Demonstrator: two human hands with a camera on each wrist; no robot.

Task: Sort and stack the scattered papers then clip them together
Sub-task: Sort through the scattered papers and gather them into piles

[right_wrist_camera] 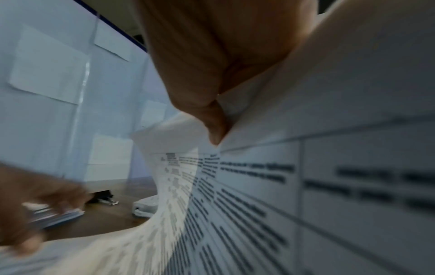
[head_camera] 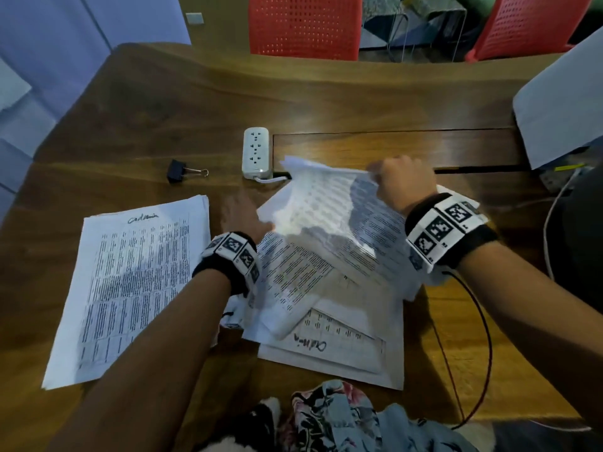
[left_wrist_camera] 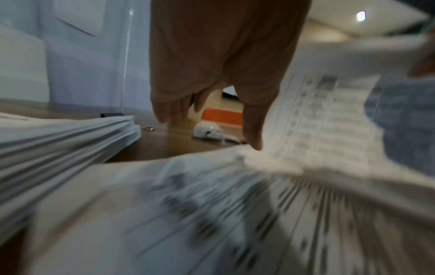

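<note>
A neat stack of printed papers lies at the left of the wooden table; its edge shows in the left wrist view. Loose printed sheets lie scattered in the middle. My right hand pinches the far corner of a lifted sheet that curves up off that pile; the pinch shows in the right wrist view. My left hand hovers with fingers straight between stack and pile, holding nothing. A black binder clip lies beyond the stack.
A white power strip sits just beyond the scattered pile, its cord running under the lifted sheet. A large white sheet and cables lie at the right edge. Red chairs stand behind the table. Patterned cloth is at the near edge.
</note>
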